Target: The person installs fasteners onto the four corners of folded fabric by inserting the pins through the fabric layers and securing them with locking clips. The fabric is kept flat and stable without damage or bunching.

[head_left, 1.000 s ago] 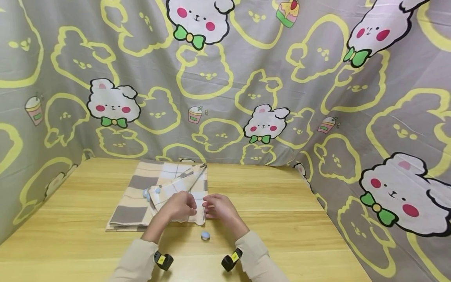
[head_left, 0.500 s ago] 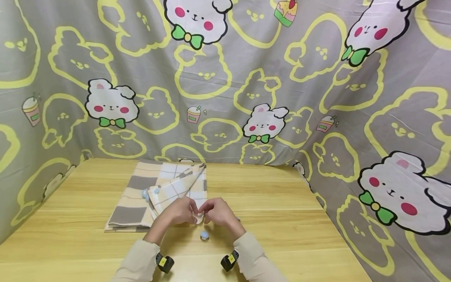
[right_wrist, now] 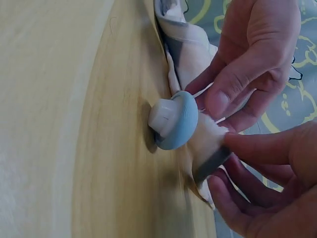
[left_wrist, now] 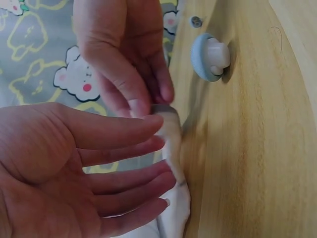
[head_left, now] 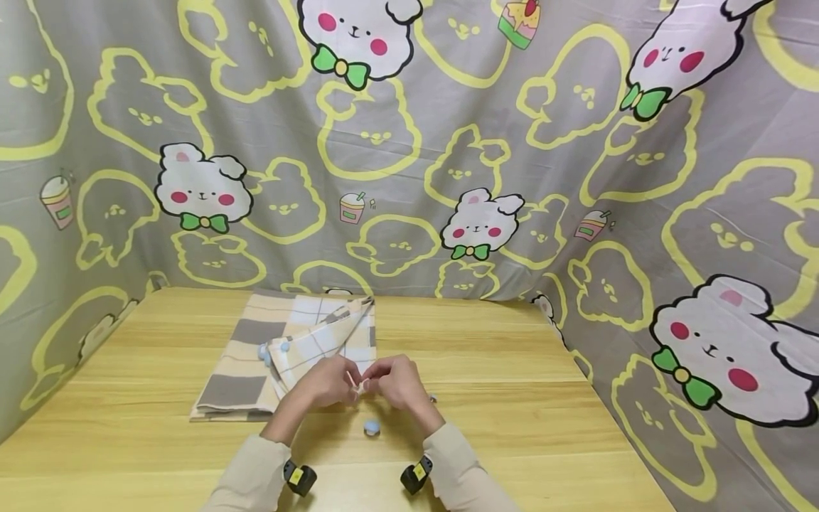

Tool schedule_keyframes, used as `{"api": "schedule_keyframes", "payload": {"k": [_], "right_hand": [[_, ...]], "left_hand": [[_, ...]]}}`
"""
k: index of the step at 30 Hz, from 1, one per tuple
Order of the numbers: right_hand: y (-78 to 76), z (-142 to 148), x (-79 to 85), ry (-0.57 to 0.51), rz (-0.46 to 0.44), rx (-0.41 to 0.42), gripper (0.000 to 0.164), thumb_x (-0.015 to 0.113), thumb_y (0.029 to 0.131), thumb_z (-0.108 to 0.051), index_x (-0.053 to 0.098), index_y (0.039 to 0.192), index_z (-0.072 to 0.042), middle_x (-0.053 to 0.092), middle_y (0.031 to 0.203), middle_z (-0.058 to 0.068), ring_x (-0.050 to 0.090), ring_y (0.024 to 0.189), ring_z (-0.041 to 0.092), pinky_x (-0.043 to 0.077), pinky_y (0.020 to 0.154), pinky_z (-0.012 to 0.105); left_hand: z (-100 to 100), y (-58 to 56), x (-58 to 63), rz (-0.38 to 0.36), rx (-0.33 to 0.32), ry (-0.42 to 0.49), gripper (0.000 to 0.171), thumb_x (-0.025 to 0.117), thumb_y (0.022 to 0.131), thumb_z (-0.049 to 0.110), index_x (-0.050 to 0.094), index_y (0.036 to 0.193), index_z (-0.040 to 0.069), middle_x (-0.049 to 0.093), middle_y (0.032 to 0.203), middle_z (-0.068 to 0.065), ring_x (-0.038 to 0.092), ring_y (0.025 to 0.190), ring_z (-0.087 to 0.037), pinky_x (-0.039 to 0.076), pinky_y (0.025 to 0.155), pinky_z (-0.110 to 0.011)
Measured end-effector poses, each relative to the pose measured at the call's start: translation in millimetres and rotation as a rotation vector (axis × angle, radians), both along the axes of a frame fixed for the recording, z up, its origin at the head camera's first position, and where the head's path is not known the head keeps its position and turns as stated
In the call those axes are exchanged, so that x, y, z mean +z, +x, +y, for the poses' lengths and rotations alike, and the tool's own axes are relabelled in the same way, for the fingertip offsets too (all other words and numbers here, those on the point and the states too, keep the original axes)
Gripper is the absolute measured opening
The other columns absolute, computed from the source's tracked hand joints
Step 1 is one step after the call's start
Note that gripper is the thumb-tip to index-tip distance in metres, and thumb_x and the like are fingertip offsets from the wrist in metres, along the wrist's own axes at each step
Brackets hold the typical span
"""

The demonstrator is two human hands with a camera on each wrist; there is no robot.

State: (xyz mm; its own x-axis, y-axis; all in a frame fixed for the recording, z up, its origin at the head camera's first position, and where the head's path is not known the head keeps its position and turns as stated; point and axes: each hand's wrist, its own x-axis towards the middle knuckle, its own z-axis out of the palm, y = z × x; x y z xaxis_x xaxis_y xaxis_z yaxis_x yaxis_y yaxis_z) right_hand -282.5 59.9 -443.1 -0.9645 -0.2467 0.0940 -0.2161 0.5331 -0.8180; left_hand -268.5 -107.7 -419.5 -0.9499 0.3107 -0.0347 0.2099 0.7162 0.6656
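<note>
A plaid cloth (head_left: pixel 249 355) in beige, white and grey lies folded on the table, its right part turned back diagonally. At the near right corner, my left hand (head_left: pixel 329 380) pinches the cloth edge between thumb and fingers. Close beside it, my right hand (head_left: pixel 398 382) pinches the grey-tipped end of the same corner, bunched up between both hands in the right wrist view. Just in front of the hands, a light blue mushroom-shaped clip (head_left: pixel 372 427) with a whitish stem lies on its side; its cap (right_wrist: pixel 185 121) shows large in the right wrist view.
Two light blue pieces, one at the fold's left tip (head_left: pixel 264 353) and one on the fold (head_left: pixel 284 346), sit on the cloth. A small round piece (left_wrist: pixel 196 21) lies on the wooden table (head_left: pixel 512 427) beyond the mushroom clip. A patterned curtain (head_left: pixel 397 142) surrounds the table.
My hands have come together at the near right corner, and the right hand now pinches the cloth where it was apart before. The corner is gathered up between them. The mushroom clip stays put.
</note>
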Motion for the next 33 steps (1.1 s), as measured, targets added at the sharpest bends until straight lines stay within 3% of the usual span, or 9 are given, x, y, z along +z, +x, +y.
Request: {"api": "schedule_keyframes", "payload": {"k": [7,12,21,27,33], "right_hand": [[1.1,-2,4.7,-0.117,0.058,-0.08,0.008,0.074,0.079,-0.004,0.076,0.08,-0.012,0.07,0.073,-0.004,0.06,0.069,0.008,0.047,0.06,0.025],[1.5,-2,6.9,-0.158,0.074,-0.104,0.005,0.075,0.08,-0.007,0.076,0.082,-0.011,0.07,0.073,-0.003,0.061,0.069,0.009,0.047,0.059,0.026],[1.5,-3,7.1,-0.164,0.068,-0.086,0.005,0.075,0.079,-0.007,0.076,0.082,-0.011,0.071,0.074,-0.002,0.06,0.067,0.007,0.047,0.058,0.025],[-2.8,8,14.4,-0.09,0.083,-0.07,0.009,0.076,0.079,-0.01,0.074,0.088,-0.008,0.069,0.074,-0.001,0.061,0.066,0.008,0.048,0.058,0.026],[-6.8,31,26.5,0.068,0.094,-0.083,0.009,0.073,0.081,-0.011,0.071,0.089,-0.007,0.065,0.075,0.001,0.058,0.066,0.012,0.048,0.058,0.029]], "left_hand": [[-1,-2.8,-0.5,0.111,0.047,0.001,0.008,0.076,0.076,0.008,0.069,0.074,0.011,0.065,0.071,0.003,0.057,0.067,-0.013,0.046,0.063,-0.032],[-1,-4.3,2.0,0.111,0.083,0.045,0.012,0.072,0.082,0.008,0.07,0.071,0.011,0.065,0.067,0.005,0.053,0.06,-0.012,0.043,0.059,-0.03],[-2,-4.9,1.7,0.131,0.116,0.038,0.012,0.073,0.08,0.008,0.07,0.069,0.011,0.065,0.065,0.004,0.053,0.057,-0.011,0.044,0.056,-0.028],[-3,-4.6,2.8,0.155,0.128,0.041,0.01,0.074,0.08,0.008,0.071,0.07,0.012,0.066,0.066,0.003,0.055,0.058,-0.011,0.045,0.057,-0.028],[-4,-4.9,4.3,0.169,0.14,0.038,0.01,0.073,0.081,0.009,0.072,0.071,0.011,0.065,0.066,0.004,0.054,0.058,-0.011,0.045,0.057,-0.029]]}}
